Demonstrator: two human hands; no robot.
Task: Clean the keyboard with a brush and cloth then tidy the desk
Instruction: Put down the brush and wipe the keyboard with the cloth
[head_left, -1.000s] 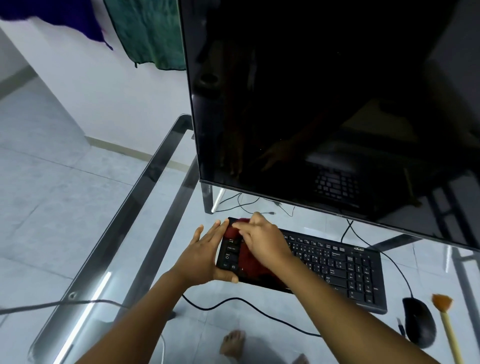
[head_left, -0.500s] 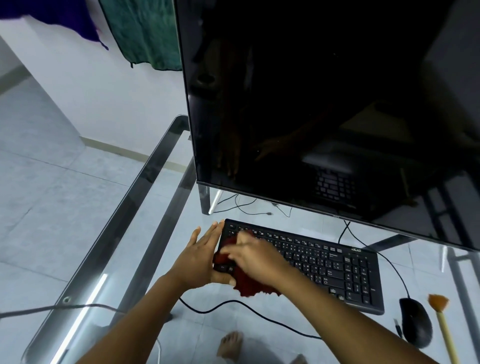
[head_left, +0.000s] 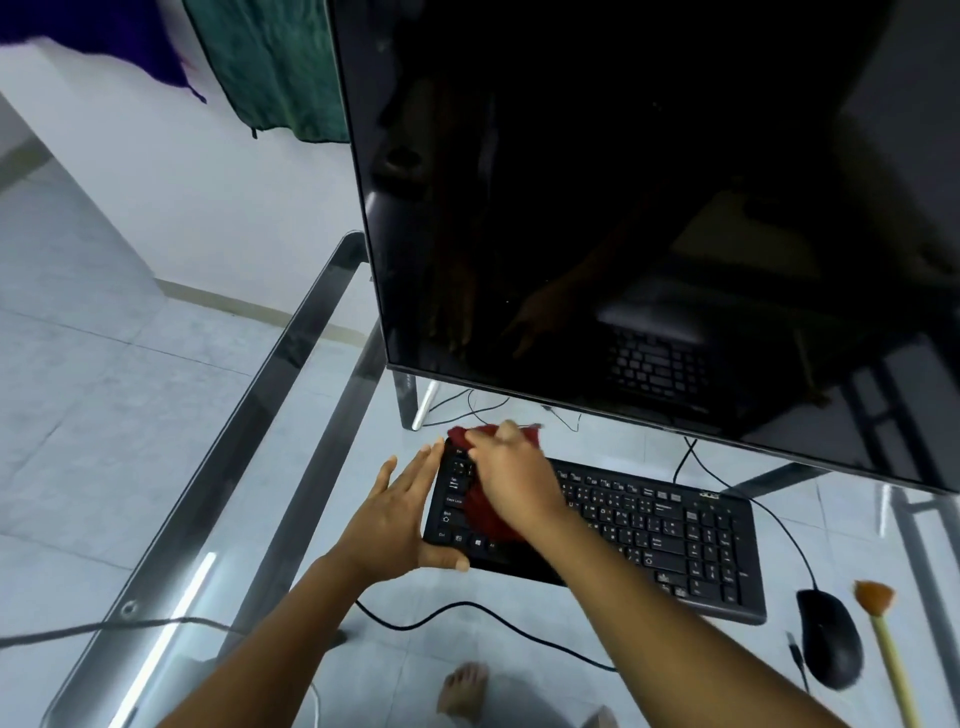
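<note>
Cloth (head_left: 483, 512) has been swept to the keyboard's (head_left: 649, 525) far corner, gripped by the right hand (head_left: 514, 483); left hand (head_left: 400, 509) braced flat alongside; wiping judged unfinished.

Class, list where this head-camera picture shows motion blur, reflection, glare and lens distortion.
Head view: motion blur smears the right hand and red cloth; the dark monitor mirrors the keyboard; a bright glare streak lies along the glass desk near its left edge; the wide lens skews the monitor's edges.
</note>
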